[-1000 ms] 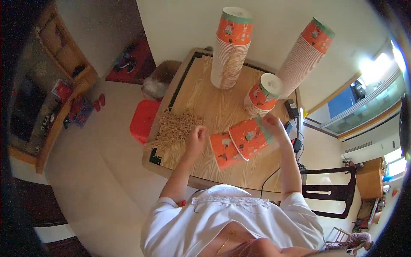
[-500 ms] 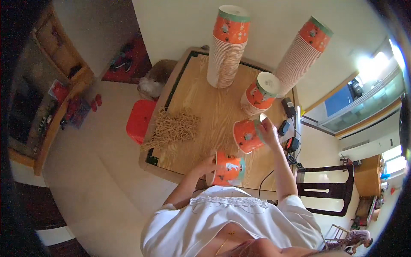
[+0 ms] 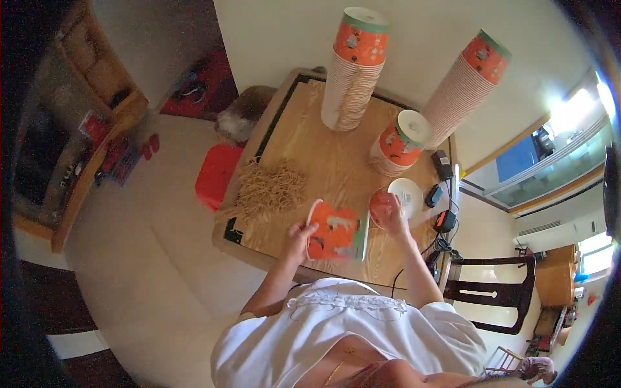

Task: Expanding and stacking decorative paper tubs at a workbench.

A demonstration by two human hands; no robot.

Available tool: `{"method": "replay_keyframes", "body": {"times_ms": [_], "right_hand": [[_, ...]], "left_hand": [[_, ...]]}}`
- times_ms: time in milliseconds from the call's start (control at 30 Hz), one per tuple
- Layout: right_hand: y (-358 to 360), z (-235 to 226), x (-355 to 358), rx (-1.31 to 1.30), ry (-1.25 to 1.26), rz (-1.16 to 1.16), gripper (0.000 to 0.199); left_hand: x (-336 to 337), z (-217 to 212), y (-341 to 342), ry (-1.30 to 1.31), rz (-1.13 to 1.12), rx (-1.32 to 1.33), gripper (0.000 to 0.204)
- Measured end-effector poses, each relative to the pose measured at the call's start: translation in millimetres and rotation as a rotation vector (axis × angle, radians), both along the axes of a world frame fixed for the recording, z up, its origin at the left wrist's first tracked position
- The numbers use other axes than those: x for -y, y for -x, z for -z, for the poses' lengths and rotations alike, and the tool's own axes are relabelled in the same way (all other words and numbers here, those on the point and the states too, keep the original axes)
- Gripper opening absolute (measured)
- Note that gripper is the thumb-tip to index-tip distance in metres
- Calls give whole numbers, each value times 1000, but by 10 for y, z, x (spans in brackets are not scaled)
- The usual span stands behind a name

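My left hand point(image 3: 299, 240) grips an orange paper bucket point(image 3: 333, 231) by its rim, thumb on the printed wall. The bucket lies on its side above the table's near part, its green base end pointing right. My right hand point(image 3: 394, 215) is closed on a second paper bucket point(image 3: 380, 205), whose round white base point(image 3: 409, 193) shows; my fingers hide part of its wall. Just beyond it a short stack of upside-down buckets point(image 3: 402, 141) stands on the wooden table point(image 3: 323, 152). Left of my hands lies a tangled heap of dry noodle-like strands point(image 3: 268, 191).
Two tall stacks of nested buckets stand at the back, one in the middle point(image 3: 354, 71) and one leaning at the right point(image 3: 462, 87). Black adapters point(image 3: 442, 165) with cables line the right edge. A red stool point(image 3: 218, 176) is at the left, a dark chair point(image 3: 491, 291) at the right.
My left hand has lifted its bucket forward, away from my body. The bucket in my right hand has turned, so its white base now shows more.
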State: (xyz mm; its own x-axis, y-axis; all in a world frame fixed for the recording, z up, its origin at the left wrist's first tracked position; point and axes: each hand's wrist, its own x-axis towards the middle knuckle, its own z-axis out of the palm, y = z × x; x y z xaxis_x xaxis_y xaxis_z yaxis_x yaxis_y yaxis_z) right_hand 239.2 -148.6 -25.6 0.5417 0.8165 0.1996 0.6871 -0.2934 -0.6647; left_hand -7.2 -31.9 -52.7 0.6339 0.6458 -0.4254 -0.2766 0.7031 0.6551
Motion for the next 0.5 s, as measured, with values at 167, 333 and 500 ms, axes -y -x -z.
{"method": "replay_keyframes", "body": {"times_ms": [167, 333, 500], "right_hand": [[433, -36, 9, -519, -165, -150, 29], [336, -217, -16, -636, -317, -49, 17], [244, -467, -11, -352, -355, 53, 17]], "left_hand": [[-86, -99, -244, -7, -210, 140, 23], [-102, -283, -174, -315, 1, -73, 21], [-60, -160, -137, -1115, 171, -438, 17]]}}
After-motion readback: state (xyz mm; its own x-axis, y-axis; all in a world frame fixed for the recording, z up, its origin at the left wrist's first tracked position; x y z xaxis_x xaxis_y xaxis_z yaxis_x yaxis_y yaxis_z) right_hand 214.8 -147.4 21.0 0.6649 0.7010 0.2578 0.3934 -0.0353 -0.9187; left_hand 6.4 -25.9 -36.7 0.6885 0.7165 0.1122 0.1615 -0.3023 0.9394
